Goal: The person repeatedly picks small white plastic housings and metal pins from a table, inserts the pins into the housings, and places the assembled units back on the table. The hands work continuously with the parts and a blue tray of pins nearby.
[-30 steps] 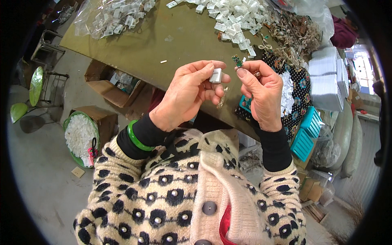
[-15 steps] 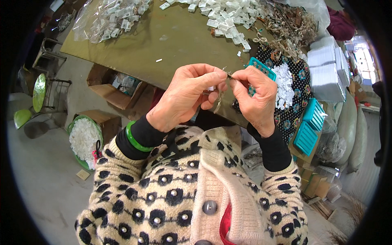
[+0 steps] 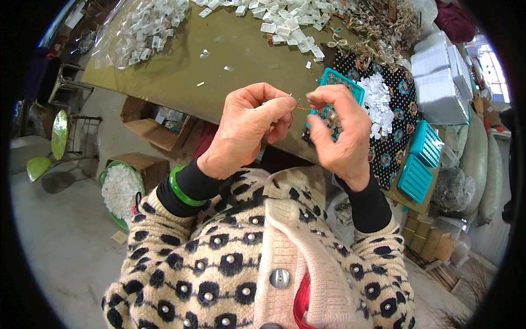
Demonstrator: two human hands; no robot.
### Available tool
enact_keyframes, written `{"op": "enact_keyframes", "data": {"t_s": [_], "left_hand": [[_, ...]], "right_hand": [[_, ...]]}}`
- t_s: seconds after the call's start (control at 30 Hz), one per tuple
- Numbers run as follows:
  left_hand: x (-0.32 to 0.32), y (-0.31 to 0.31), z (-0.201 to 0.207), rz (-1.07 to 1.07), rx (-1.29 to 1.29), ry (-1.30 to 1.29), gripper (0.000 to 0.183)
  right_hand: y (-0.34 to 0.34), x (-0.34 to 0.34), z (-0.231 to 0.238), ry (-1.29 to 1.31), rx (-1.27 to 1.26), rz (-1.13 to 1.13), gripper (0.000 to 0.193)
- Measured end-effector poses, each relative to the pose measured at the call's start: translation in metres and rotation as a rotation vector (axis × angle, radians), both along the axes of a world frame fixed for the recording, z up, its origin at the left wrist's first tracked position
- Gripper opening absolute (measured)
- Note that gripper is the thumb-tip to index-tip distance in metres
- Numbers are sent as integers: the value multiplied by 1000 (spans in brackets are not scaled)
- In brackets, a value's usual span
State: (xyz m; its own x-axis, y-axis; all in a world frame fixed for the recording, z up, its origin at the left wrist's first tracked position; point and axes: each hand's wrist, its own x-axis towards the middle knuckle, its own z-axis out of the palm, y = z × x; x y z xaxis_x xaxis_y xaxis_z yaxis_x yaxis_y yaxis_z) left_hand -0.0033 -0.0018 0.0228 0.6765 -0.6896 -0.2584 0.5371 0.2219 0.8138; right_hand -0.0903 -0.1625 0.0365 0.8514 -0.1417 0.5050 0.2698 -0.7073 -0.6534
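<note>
My left hand (image 3: 246,123) pinches a small part between thumb and forefinger, over the table's near edge. A thin copper-coloured wire (image 3: 299,107) sticks out from it to the right. Most of the part is hidden by the fingers. Just right of the wire, my right hand (image 3: 345,134) has its thumb and fingers apart, with nothing seen in them; the fingertips are slightly blurred. Behind that hand lies a teal tray (image 3: 358,94) holding small metallic pieces, partly covered by the fingers. Beside the tray is a pile of small white flat pieces (image 3: 377,109).
White plastic cases (image 3: 293,24) lie heaped on the green table (image 3: 181,71), near tangled wires (image 3: 383,30). A clear bag (image 3: 137,38) holds more cases. Two teal trays (image 3: 415,178) and stacked white trays (image 3: 438,82) stand right. A green basket (image 3: 112,216) sits on the floor.
My right hand has let go of the wire end and its fingers have spread. The left hand keeps its pinch and has shifted slightly left. The wire now shows between the hands.
</note>
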Motion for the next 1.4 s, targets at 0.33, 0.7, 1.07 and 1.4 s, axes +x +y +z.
{"op": "enact_keyframes", "data": {"t_s": [0.33,0.7,1.07,1.4], "left_hand": [[-2,-12,-2,-72,-98,291,13],[119,-45,-27,341,533,-1189,22],[162,-52,-47,302,638,-1258,11],[159,-57,-55,268,672,-1526,12]], "right_hand": [[3,0,-10,-112,-83,-58,26],[-13,-13,-13,123,628,-47,7],[-19,-18,-12,247,655,-55,7],[-2,-2,3,171,368,-35,10]]}}
